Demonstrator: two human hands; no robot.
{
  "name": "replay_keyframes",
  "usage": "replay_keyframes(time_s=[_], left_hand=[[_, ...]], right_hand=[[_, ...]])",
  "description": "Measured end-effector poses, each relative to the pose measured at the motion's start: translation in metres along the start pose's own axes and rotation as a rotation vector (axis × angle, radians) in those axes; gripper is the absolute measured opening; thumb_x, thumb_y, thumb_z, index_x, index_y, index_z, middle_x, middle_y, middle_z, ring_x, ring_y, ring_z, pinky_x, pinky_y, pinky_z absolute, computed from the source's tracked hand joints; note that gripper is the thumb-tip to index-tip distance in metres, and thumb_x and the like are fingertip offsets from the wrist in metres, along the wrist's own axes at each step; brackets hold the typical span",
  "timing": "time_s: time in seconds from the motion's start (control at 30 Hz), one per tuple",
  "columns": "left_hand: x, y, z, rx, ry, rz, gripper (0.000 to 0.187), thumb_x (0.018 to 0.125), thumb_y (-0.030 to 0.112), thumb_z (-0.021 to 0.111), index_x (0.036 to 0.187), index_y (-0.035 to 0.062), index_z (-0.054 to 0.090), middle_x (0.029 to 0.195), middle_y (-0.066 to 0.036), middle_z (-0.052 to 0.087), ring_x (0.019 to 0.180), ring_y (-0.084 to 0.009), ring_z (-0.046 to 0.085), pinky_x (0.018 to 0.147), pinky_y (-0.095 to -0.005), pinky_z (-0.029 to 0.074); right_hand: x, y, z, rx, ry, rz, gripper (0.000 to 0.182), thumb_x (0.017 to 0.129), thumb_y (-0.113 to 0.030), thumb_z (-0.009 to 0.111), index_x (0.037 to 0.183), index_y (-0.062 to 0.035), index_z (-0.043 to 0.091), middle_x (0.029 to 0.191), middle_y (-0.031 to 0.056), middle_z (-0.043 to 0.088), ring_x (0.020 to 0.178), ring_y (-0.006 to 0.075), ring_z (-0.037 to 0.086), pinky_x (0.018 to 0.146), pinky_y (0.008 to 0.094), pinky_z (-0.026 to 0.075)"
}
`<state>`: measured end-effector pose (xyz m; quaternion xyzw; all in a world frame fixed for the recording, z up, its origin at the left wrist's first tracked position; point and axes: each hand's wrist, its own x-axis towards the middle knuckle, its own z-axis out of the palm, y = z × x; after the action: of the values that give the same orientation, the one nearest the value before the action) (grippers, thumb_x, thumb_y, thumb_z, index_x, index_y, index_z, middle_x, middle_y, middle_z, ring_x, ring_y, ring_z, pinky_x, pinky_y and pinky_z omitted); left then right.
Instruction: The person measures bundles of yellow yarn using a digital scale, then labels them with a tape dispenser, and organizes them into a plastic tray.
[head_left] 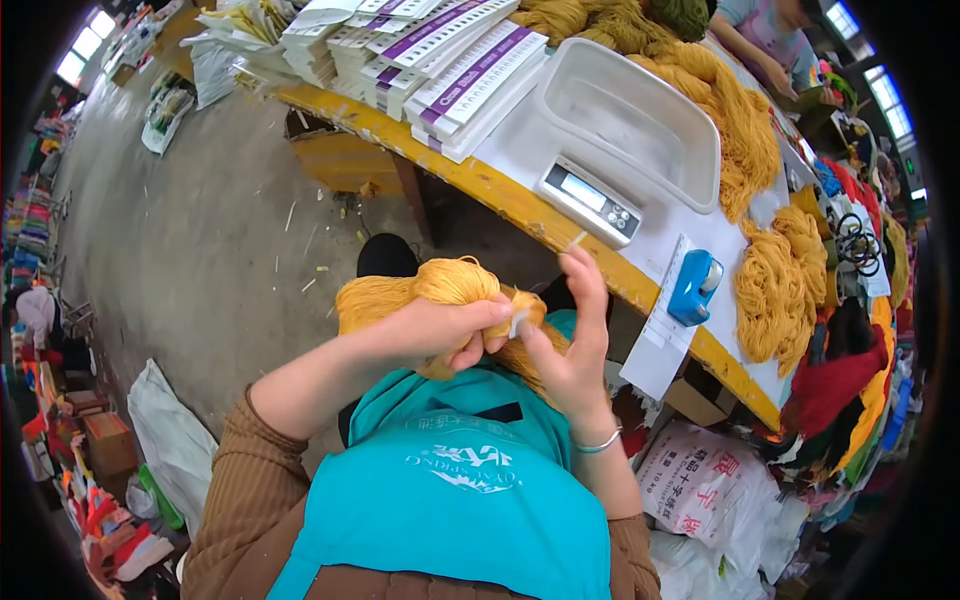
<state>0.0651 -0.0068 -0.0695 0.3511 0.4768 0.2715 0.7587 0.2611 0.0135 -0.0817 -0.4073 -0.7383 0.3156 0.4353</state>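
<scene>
A thick skein of golden-yellow embroidery thread (455, 281) is held in front of my apron, and my left hand (437, 328) is closed around its narrowed middle. A small white band (518, 322) shows at the pinched part. My right hand (578, 362) is just to the right, fingers raised and apart, its thumb tip right at the white band. Close to the raised fingertips a thin pale strip shows in front of the table's yellow edge. Loose thread hangs below between my hands, over the teal apron (470, 520).
On the yellow-edged table (480, 192) stand a digital scale (590, 198) with a white plastic tray (640, 120), a blue tape dispenser (694, 287), printed card stacks (470, 85) and more yellow skeins (775, 290). Another person (765, 45) is across the table. White sacks (715, 490) lie below right.
</scene>
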Motion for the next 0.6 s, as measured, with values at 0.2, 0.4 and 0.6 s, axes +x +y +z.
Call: replay_keyframes(time_s=[0.2,0.4,0.6], left_hand=[[-0.008,0.01,-0.013,0.015,-0.217,-0.095,0.034,0.099,0.031,0.048,0.078,0.0056,0.056,0.063,-0.001,0.054,0.044,-0.0075,0.047,0.04,-0.0241,0.037],[-0.015,0.015,0.0,-0.032,0.073,0.211,0.015,0.098,0.023,0.057,0.099,0.0088,0.05,0.075,-0.002,0.056,0.051,-0.0089,0.053,0.046,-0.0231,0.042],[-0.01,0.002,-0.002,0.729,0.165,0.725,0.021,0.092,0.019,0.064,0.108,0.0083,0.055,0.089,-0.01,0.058,0.087,-0.0257,0.061,0.076,-0.0373,0.048]], right_hand=[[0.015,-0.013,-0.014,0.392,-0.576,0.218,0.057,0.086,-0.002,0.056,0.141,-0.0008,0.041,0.106,0.0112,0.062,0.094,0.0171,0.061,0.084,0.0287,0.048],[0.014,-0.013,-0.001,0.918,-0.395,0.722,0.05,0.092,-0.004,0.054,0.14,-0.0026,0.042,0.074,-0.0021,0.051,0.054,0.0028,0.039,0.048,0.0195,0.027],[0.009,-0.009,0.002,1.23,-0.318,0.944,0.047,0.094,-0.008,0.046,0.14,-0.0058,0.042,0.067,-0.0009,0.045,0.045,0.0044,0.033,0.04,0.0193,0.025]])
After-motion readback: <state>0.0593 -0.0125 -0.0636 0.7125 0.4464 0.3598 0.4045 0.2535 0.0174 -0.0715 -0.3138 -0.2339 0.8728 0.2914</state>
